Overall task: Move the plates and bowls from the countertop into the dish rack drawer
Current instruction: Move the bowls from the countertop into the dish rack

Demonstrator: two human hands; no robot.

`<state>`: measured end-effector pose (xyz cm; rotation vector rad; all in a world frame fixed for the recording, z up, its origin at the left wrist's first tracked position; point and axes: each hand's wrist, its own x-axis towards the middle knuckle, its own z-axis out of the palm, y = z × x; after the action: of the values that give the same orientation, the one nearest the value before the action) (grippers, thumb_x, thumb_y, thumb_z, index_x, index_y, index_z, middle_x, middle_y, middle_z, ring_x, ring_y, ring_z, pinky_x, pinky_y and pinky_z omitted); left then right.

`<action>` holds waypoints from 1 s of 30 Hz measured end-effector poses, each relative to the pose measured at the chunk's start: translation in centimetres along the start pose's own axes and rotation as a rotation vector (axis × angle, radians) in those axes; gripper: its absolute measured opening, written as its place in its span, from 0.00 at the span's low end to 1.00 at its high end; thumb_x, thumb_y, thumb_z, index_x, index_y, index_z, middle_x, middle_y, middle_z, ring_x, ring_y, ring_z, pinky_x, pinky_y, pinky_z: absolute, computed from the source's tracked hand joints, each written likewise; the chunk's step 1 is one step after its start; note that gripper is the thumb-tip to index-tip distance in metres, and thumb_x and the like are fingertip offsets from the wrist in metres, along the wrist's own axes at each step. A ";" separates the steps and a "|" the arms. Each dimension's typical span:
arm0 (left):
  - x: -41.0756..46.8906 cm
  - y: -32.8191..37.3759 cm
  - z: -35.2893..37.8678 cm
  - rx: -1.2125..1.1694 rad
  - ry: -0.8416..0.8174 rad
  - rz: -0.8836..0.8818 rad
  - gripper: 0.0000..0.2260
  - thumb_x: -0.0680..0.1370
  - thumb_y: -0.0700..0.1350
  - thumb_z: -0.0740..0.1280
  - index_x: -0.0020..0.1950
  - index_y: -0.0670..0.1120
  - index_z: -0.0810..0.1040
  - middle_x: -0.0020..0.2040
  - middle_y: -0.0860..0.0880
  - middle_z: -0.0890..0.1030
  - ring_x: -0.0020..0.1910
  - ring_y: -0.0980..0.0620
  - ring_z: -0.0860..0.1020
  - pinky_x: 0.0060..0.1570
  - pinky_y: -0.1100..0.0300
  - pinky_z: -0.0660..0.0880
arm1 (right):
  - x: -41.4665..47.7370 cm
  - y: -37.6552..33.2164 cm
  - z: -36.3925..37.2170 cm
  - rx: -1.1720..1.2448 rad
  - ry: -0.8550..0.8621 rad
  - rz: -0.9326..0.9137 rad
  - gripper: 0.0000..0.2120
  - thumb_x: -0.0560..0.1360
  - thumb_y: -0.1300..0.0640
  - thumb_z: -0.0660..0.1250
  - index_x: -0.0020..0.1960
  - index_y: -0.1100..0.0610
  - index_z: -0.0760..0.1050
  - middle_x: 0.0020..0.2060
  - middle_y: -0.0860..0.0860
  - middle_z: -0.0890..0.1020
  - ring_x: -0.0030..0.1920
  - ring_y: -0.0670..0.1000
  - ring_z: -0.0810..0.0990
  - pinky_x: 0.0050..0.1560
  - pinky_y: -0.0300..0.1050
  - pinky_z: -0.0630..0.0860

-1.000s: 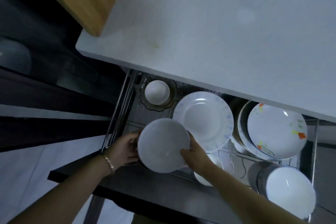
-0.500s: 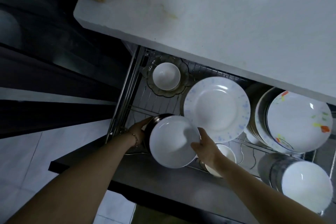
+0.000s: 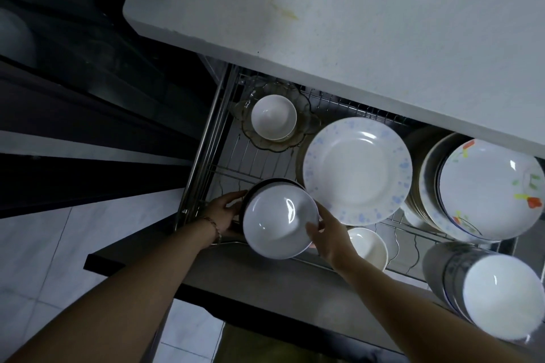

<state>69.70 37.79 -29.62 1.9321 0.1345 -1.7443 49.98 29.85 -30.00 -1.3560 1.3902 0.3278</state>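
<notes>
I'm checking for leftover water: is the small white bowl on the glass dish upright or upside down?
Upright. The small white bowl shows its hollow inside, mouth up, sitting in the scalloped glass dish. Water cannot be told.

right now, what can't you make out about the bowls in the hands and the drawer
Head view only:
- White bowl stack: the top bowl hides those beneath, so the count is unclear.
- Whether the stack rests on the drawer rack: hidden by the stack itself.
- Left hand: fingertips hidden behind the stack.
- Right hand: palm side hidden.
- Flowered plate stack: rear hidden under the countertop.
</notes>
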 end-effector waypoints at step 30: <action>-12.7 18.8 7.5 0.404 0.326 0.622 0.08 0.77 0.38 0.61 0.51 0.41 0.80 0.46 0.39 0.83 0.49 0.41 0.82 0.49 0.55 0.78 | -5.0 -15.0 -16.9 -0.249 -0.073 -0.312 0.16 0.76 0.61 0.61 0.61 0.64 0.75 0.51 0.60 0.81 0.46 0.51 0.75 0.48 0.42 0.72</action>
<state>68.68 21.83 -11.89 2.2048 -0.6811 -1.0929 52.73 14.40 -13.02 -1.7219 1.0813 0.3449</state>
